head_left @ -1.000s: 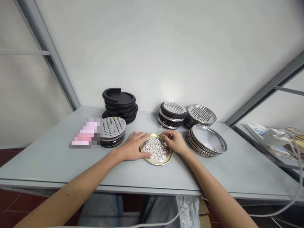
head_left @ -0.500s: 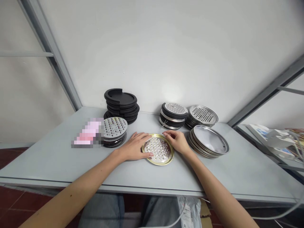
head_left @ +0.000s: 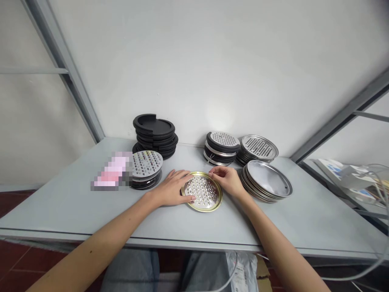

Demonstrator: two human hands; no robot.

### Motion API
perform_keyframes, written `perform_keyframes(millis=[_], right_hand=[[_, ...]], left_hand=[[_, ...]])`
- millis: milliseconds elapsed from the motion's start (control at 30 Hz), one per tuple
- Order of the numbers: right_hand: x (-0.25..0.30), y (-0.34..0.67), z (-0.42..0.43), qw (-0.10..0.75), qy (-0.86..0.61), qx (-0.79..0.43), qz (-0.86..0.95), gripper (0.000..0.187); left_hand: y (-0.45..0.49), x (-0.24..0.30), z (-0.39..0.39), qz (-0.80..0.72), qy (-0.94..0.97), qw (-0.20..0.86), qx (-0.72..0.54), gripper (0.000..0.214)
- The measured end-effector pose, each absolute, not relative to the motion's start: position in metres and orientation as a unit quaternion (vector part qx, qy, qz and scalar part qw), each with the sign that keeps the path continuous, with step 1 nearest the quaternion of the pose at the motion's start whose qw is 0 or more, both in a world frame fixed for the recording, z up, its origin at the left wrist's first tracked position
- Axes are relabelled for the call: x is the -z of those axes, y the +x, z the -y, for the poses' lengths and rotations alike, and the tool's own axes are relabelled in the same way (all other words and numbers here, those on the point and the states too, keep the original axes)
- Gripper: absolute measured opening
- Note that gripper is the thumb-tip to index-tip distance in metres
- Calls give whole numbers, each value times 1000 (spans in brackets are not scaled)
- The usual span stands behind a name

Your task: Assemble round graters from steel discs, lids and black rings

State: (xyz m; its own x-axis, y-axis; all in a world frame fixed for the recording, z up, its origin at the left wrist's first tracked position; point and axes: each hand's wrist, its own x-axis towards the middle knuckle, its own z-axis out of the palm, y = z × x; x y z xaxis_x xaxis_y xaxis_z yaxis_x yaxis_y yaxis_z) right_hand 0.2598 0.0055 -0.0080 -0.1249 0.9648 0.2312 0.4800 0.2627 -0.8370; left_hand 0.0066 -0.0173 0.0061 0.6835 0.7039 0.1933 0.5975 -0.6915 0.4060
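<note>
A grater disc [head_left: 202,190] lies within a gold-coloured rim [head_left: 203,210] at the near middle of the grey table [head_left: 75,194]. The left hand [head_left: 170,188] is spread wide against the rim's left side, thumb over the disc. The right hand [head_left: 227,180] has its thumb and fingertips drawn close together at the far right edge; whether they pinch the rim I cannot tell.

The disc looks already laid in place, though whether it is fully seated is unclear; with both hands at the edge, this piece seems unfinished. At the far right, slotted discs [head_left: 258,147] sit rimmed and stacked. Toothed discs [head_left: 147,162], black holders [head_left: 154,125] and plain metal lids [head_left: 269,178] stand in separate stacks.
</note>
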Motion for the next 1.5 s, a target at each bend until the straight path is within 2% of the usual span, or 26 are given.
perform_keyframes(millis=[200, 333, 567, 800, 1267, 1500], right_hand=[[8, 259, -5, 403, -533, -266, 695, 23], [8, 260, -4, 403, -549, -242, 692, 27], [0, 260, -2, 369, -516, -133, 762, 26], [1, 258, -1, 307, -515, -142, 788, 19], [3, 256, 0, 270, -526, -90, 802, 16], [4, 258, 0, 223, -529, -61, 817, 16]], left_hand=[[7, -6, 17, -366, 905, 156, -153, 67], [6, -5, 17, -362, 907, 150, -155, 63], [6, -3, 17, -366, 904, 154, -157, 63], [5, -4, 17, -363, 905, 155, -159, 62], [5, -4, 17, -360, 907, 148, -160, 61], [5, -3, 16, -362, 907, 149, -157, 61]])
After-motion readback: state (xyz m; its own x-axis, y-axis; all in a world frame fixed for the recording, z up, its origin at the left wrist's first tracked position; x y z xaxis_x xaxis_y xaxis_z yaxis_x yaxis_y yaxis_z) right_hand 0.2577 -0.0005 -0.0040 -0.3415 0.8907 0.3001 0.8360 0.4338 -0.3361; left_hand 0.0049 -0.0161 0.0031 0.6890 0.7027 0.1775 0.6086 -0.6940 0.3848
